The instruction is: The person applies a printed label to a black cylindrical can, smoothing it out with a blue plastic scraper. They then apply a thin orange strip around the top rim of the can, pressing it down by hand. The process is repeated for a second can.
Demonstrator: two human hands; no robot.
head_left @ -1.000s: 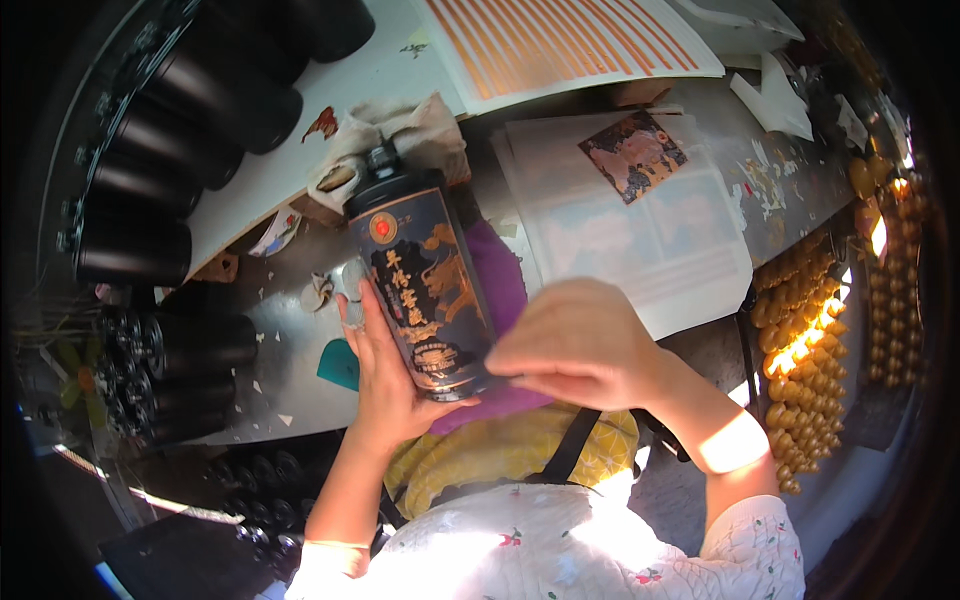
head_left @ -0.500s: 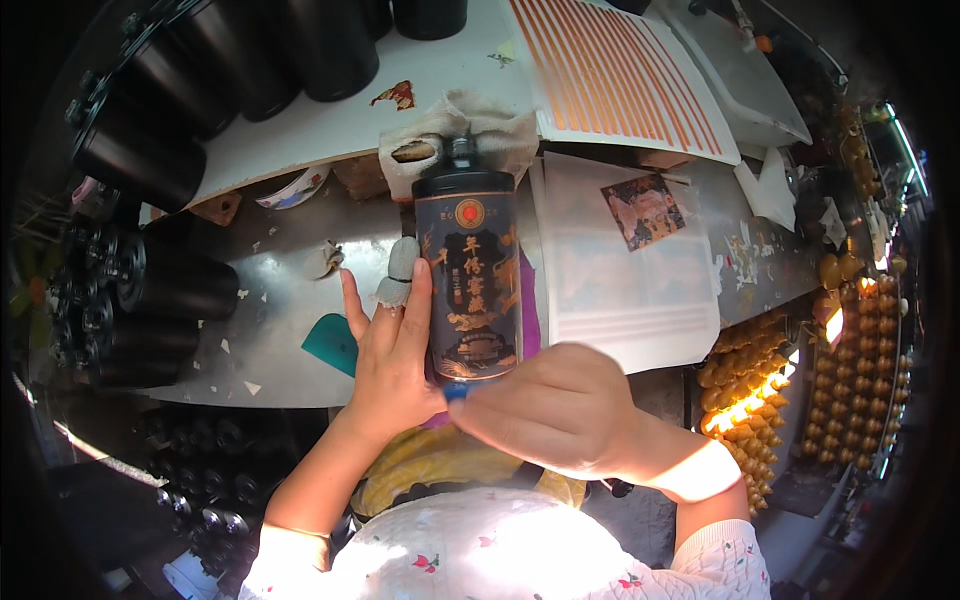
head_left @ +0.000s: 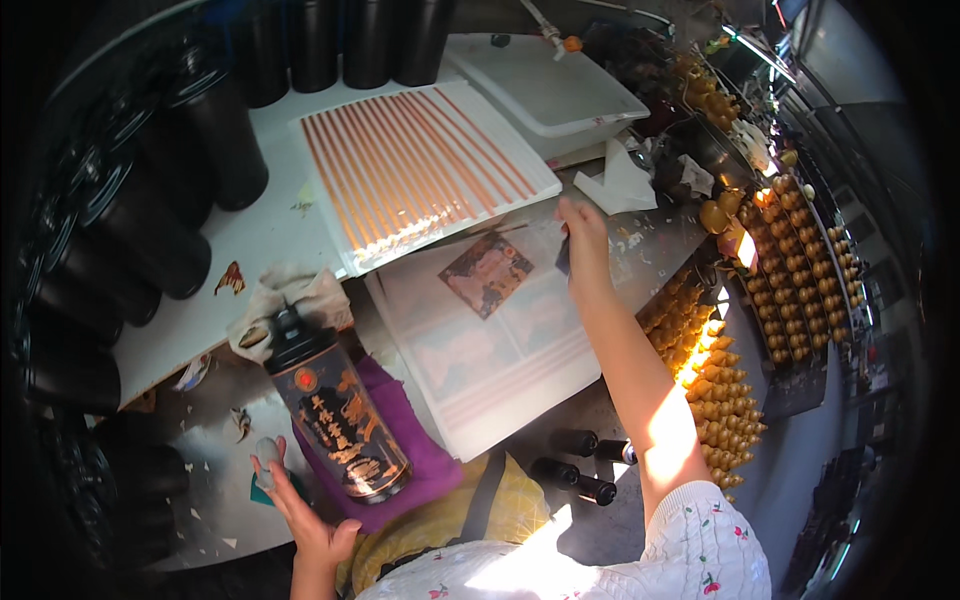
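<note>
A black bottle (head_left: 345,420) with gold and copper decoration and a red round emblem lies on a purple cloth (head_left: 430,455). Its dark neck rests against a crumpled off-white rag (head_left: 270,305). Beside the bottle's lower left side, my left hand (head_left: 312,520) is open, fingers spread, with a grey cover on one finger. A teal flat piece (head_left: 262,490) shows partly behind those fingers. My right hand (head_left: 587,240) reaches far right above the white sheets, closed on a small dark blue piece (head_left: 563,256) whose kind I cannot make out.
White translucent sheets (head_left: 460,370) carry a dark picture print (head_left: 487,273). Behind them lies a board with orange strips (head_left: 400,170). A white tray (head_left: 560,90) stands at the back. Black bottles (head_left: 225,140) line the left and back; gold gourd-shaped pieces (head_left: 710,400) hang in rows at right.
The view has turned rightward. My right hand has gone from the bottle's base to the far right over the sheets, carrying the blue piece. My left hand has come off the bottle's side.
</note>
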